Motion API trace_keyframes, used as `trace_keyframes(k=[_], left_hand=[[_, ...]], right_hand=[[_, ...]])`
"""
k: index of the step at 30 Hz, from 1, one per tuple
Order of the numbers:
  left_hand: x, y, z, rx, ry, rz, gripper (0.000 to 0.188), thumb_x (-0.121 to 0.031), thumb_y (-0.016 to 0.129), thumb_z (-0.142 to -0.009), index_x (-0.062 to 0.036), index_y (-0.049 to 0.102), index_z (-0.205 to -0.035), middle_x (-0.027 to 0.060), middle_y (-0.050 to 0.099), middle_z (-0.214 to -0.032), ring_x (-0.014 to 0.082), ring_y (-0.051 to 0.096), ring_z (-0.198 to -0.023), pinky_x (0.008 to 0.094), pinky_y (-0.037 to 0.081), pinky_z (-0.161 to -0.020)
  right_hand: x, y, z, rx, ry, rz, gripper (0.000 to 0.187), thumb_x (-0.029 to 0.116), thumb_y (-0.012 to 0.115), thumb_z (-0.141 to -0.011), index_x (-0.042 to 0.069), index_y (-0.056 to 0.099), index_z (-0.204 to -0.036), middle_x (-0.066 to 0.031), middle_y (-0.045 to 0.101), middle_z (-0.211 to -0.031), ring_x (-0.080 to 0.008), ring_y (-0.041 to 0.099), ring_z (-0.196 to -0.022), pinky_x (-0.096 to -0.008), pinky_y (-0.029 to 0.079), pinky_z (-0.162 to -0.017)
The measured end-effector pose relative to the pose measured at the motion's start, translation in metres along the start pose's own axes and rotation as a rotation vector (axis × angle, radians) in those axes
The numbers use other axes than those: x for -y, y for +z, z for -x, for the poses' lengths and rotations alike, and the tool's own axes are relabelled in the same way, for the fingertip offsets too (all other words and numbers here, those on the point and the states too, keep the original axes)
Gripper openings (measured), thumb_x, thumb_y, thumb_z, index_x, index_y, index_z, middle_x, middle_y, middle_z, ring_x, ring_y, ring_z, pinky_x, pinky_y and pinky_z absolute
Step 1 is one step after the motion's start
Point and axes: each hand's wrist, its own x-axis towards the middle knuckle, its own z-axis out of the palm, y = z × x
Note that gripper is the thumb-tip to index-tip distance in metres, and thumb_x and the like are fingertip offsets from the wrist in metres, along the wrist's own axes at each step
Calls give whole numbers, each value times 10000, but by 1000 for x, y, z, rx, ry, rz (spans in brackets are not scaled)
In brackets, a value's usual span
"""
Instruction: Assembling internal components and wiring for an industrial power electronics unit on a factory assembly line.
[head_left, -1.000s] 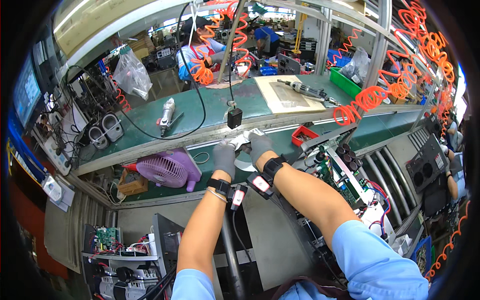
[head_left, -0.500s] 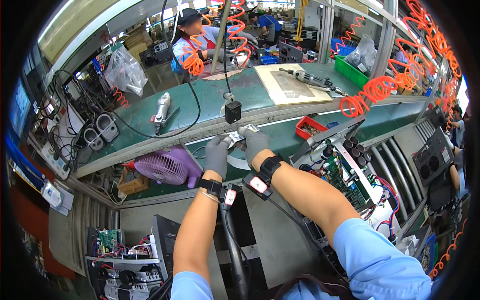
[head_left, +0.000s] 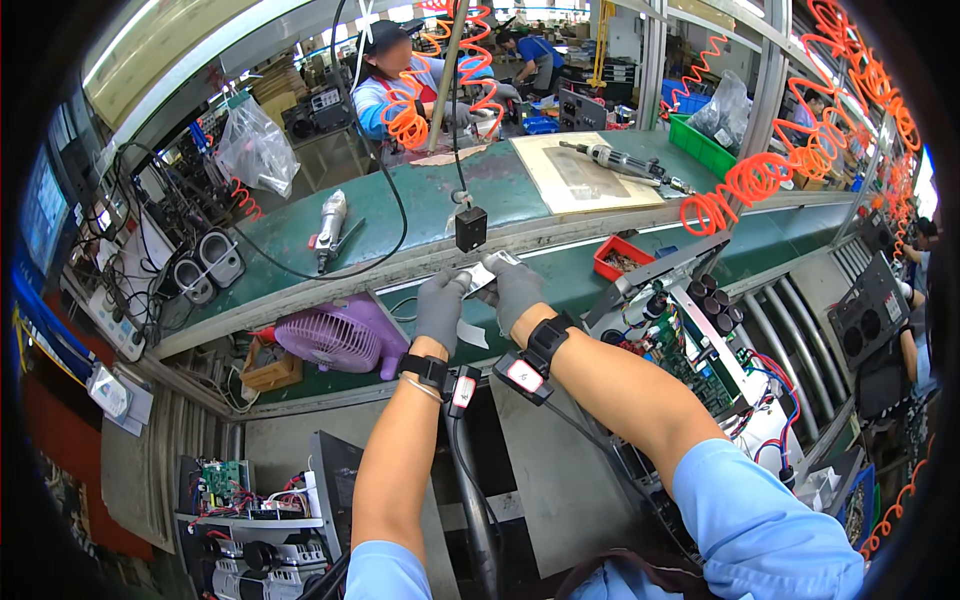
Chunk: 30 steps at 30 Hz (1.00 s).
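Together, the gloved left hand point(head_left: 440, 310) and right hand point(head_left: 515, 290) pinch a small silvery part point(head_left: 483, 273) between closed fingers. It is probably a flat metal piece, held above the green bench point(head_left: 560, 270), just beside a purple fan point(head_left: 335, 335).

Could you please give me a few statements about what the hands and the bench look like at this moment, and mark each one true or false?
1. Both hands wear grey gloves and meet on a small flat silvery piece. True: the left hand and the right hand hold it between them.
2. The purple fan stands on the upper shelf. False: it sits on the lower level, left of the left hand.
3. A red tray lies to the right of the right hand. True.
4. The small black box on a cable rests in the left hand. False: it hangs above the hands, touching neither.
5. The wrists are bare. False: each carries a black strap.
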Motion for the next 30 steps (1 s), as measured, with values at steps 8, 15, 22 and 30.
trace_keyframes(k=[8,15,22,30], left_hand=[[17,4,-17,83,62,-62,148,-126,585,-796,-36,641,-900,-4,573,-752,105,477,-640,257,378,-590],[1,-1,-3,-27,54,-61,68,-81,594,-783,-31,617,-824,11,572,-750,118,479,-652,278,389,-609],[12,-3,-7,-46,16,-203,174,-95,587,-809,11,639,-937,64,641,-854,136,552,-742,274,433,-697],[21,-2,-1,-36,-15,-140,166,-152,607,-808,-23,650,-905,11,605,-761,107,493,-652,258,384,-597]], right_hand=[[-47,-34,-86,157,-533,719,150,111,614,-834,35,546,-945,-102,606,-842,-230,613,-750,-372,541,-691],[-17,0,-17,59,120,-205,224,132,612,-843,57,518,-1031,-91,604,-918,-232,613,-807,-366,519,-734],[-26,-4,-23,10,116,-177,200,115,610,-836,34,526,-998,-113,610,-886,-242,618,-769,-363,533,-690],[-24,-9,-9,29,126,-119,156,139,558,-882,47,530,-1005,-95,585,-922,-228,607,-782,-370,539,-707]])
